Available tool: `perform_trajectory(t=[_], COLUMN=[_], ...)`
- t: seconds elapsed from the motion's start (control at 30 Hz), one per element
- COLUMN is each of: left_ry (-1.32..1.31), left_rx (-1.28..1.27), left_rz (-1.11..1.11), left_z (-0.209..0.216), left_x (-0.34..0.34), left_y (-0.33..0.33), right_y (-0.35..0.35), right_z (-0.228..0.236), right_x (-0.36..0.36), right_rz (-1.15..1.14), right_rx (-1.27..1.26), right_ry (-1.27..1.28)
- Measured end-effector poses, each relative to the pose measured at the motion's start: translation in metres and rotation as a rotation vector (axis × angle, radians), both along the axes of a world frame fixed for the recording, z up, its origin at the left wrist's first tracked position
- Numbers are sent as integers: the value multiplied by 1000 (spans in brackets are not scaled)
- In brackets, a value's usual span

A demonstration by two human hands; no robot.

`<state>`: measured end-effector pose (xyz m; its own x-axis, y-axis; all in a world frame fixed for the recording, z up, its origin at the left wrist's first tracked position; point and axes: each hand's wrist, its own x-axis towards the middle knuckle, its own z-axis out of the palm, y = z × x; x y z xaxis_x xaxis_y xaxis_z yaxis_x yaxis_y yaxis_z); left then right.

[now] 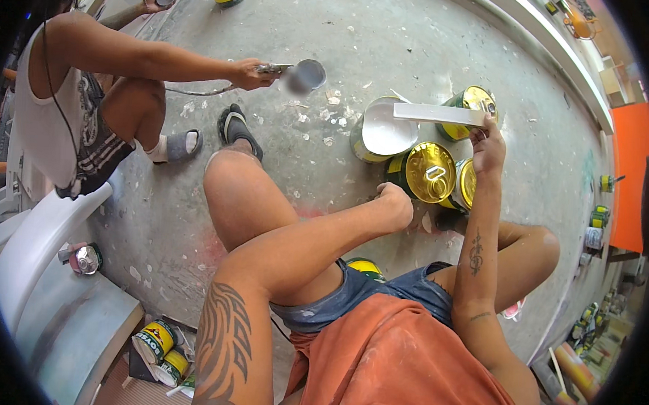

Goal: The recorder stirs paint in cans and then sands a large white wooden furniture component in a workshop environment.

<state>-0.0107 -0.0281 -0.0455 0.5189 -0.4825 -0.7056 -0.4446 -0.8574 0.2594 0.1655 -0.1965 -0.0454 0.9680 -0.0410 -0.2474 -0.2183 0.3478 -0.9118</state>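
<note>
A rust-orange top (404, 365) with pale smudges fills the lower middle, above it faded blue shorts (320, 304). A bold, curving tattoo (226, 336) marks the left arm, lower left; a smaller swirling tattoo (476, 255) marks the right forearm.

Orange panel (628, 179) far R, co-worker (59, 108) upper L, yel. cans (154, 342) lower L.

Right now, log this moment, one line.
Right hand: gripping flat stick | stick tip: over open can | left hand: near gold-lidded can
</note>
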Motion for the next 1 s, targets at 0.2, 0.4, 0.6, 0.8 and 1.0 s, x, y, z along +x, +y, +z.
perform_trajectory(t=[0.2, 0.4, 0.6, 0.8, 1.0], left_ry=[2, 8, 71, -44, -526], left_rx=[4, 23, 58, 692, 267], left_rz=[11, 22, 106, 151, 816], left_z=[-5, -18, -18, -56, -115], left_x=[0, -1, -7, -22, -17], left_y=[-1, -6, -24, -69, -72], right_y=[18, 50, 66, 61, 85], right_z=[-8, -19, -67, -114, -115], right_x=[-29, -106, -164, -192, -193], right_rz=[134, 198, 176, 374, 431], right_rx=[-333, -890, -969, -992, -1065], right_ry=[-151, -432, -849, -661, -710])
